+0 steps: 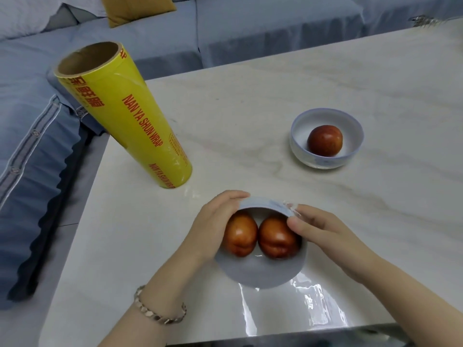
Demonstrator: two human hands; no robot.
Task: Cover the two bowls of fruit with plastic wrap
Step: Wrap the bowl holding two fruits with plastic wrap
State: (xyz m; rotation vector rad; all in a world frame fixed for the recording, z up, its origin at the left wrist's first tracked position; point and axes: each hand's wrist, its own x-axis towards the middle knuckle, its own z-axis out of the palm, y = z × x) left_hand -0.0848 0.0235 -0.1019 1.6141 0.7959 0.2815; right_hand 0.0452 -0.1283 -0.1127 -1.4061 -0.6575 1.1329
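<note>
A pale bowl [260,271] near the table's front edge holds two red-orange fruits [278,240]. Clear plastic wrap [308,306] lies over it and spreads onto the table toward me. My left hand [215,221] cups the bowl's left rim, fingers curled over the far edge. My right hand [323,234] pinches the wrap at the bowl's far right rim. A second bowl [299,131] with one red fruit [325,140] stands uncovered at the right. A yellow roll of plastic wrap [125,113] stands upright at the left.
The marble table [250,96] ends at its left edge close to the roll. A blue sofa [37,136] with a mustard cushion [135,8] runs along the left and back. A bracelet [160,314] sits on my left wrist.
</note>
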